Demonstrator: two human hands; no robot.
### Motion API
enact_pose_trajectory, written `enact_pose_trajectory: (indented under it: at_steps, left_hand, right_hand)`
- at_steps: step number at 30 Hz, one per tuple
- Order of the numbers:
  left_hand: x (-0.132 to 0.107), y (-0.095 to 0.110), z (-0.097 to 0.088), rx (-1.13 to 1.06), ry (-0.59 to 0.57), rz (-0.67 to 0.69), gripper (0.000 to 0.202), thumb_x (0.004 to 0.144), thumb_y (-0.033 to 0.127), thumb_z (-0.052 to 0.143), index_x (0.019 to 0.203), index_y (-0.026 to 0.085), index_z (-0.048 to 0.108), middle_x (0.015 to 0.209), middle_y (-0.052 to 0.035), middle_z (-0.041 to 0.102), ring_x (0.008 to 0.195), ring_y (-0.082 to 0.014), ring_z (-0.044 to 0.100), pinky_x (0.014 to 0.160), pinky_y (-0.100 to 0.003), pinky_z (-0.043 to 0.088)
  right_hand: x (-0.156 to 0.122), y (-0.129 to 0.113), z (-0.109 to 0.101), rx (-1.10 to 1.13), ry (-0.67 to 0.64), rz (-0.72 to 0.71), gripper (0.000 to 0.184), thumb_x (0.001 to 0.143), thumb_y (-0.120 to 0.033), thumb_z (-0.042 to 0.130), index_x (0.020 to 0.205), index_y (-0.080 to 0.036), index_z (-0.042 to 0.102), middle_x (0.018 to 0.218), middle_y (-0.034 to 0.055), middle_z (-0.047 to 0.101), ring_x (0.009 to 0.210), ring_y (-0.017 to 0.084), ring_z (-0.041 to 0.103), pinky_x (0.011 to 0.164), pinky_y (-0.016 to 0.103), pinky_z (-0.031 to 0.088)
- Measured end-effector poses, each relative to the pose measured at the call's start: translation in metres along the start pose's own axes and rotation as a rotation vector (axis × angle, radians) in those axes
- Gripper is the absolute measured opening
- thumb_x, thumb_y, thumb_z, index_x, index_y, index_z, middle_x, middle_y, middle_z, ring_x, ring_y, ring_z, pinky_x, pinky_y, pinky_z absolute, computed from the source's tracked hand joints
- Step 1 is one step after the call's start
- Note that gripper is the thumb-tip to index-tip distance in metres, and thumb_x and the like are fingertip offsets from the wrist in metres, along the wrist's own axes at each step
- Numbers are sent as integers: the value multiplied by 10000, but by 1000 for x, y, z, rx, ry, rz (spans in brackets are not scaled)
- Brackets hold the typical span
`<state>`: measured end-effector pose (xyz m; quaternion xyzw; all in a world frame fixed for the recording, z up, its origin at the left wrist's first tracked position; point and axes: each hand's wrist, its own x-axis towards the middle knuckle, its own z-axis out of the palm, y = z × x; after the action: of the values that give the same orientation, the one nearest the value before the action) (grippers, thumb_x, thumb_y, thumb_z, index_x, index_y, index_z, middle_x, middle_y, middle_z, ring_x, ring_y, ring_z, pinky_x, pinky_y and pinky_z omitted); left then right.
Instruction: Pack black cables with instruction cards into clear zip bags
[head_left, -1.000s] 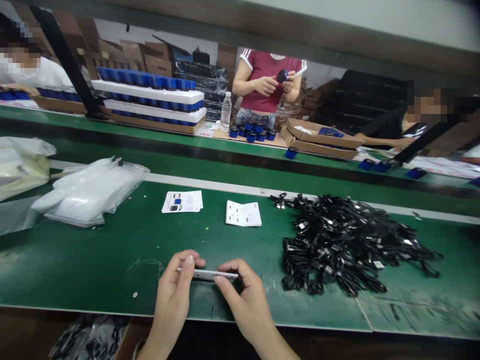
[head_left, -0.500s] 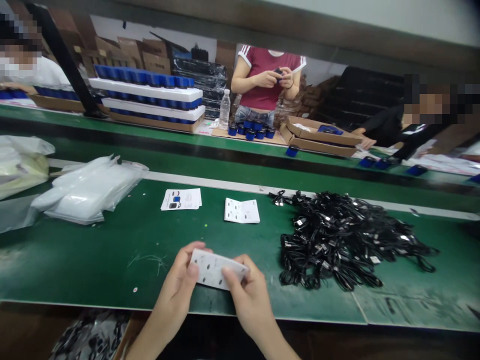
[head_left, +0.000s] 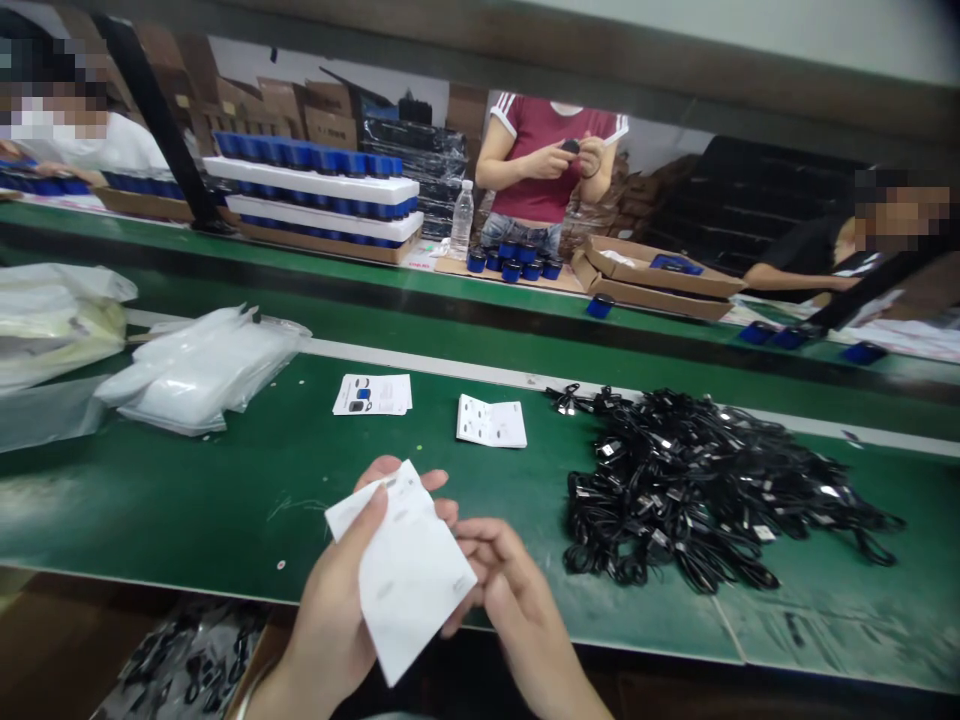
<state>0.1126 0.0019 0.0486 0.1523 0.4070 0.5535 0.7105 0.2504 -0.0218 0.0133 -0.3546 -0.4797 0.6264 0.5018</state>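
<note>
White leaflet point(head_left: 405, 570) pinched in the left hand point(head_left: 330, 610) — thumb on top, fingers beneath.
Right hand point(head_left: 510, 590) open, fingers loosely curled at its edge — a light pinch keeps the paper uncreased.

Nothing legible. The white sheet point(head_left: 405, 575) in my left hand point(head_left: 330, 610) bears faint grey print, too blurred to read. On the green bench mat point(head_left: 187, 500), the printed card point(head_left: 372, 394), folded card point(head_left: 491, 421) and small white tags point(head_left: 763, 533) on the black cables point(head_left: 675, 500) show print too small to make out.
</note>
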Motion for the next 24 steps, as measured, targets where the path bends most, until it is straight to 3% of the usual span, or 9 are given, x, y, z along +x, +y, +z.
enact_pose_trajectory:
  at_steps: [3, 6, 10, 13, 17, 21, 24]
  left_hand:
    - [2, 12, 4, -124, 21, -312, 438, 883, 321, 460, 1305, 323, 344, 996, -41, 716, 803, -206, 706, 775, -382, 538]
    - [0, 7, 3, -136, -151, -427, 466, 897, 347, 456, 1346, 327, 334, 1038, -54, 708, 876, -220, 694, 831, -404, 511]
    - [-6, -3, -7, -59, -463, -315, 640, 785, 592, 521, 1325, 259, 437, 1202, -105, 631, 1155, -286, 541, 988, -428, 399]
    - [-12, -4, -14, 44, -620, -260, 638, 677, 548, 676, 1245, 292, 538, 1290, -70, 566, 1233, -299, 457, 1023, -426, 361]
    - [-18, -3, -18, 176, -612, -208, 640, 650, 344, 777, 1237, 354, 524, 1305, -19, 551, 1252, -269, 438, 1054, -427, 317]
    - [-20, -4, -24, 272, -640, -215, 633, 705, 387, 723, 1285, 351, 472, 1315, -27, 536, 1272, -279, 407, 1066, -452, 289]
    - [-22, -4, -28, 367, -573, -197, 606, 722, 440, 689, 1283, 347, 480, 1290, -38, 559, 1234, -292, 451, 1046, -455, 323]
  right_hand:
    - [-7, -8, -23, -627, -4, -389, 513, 779, -217, 640, 1246, -337, 466, 1142, 79, 479, 1009, 248, 527, 849, 410, 453]
    - [-6, -15, -28, -919, 2, -556, 449, 777, -64, 577, 1107, -368, 596, 1274, 59, 357, 1152, 270, 424, 907, 414, 418]
    - [-4, -25, -15, -785, 90, -381, 152, 817, -148, 555, 812, -263, 654, 1190, 73, 430, 1104, 266, 453, 872, 399, 439]
    - [-5, -28, -7, -656, 53, -204, 111, 825, -228, 548, 749, -216, 628, 1071, 92, 508, 995, 252, 517, 788, 358, 475]
    - [-6, -23, -3, -555, 60, -76, 106, 798, -276, 574, 766, -215, 655, 1051, 82, 527, 898, 213, 545, 709, 297, 482]
    - [-7, -20, -3, -539, 57, -26, 119, 793, -296, 580, 760, -229, 672, 1001, 63, 535, 837, 187, 543, 677, 274, 469]
    - [-7, -22, -2, -541, 47, -37, 125, 792, -282, 582, 727, -220, 669, 924, 54, 534, 811, 181, 535, 696, 276, 454]
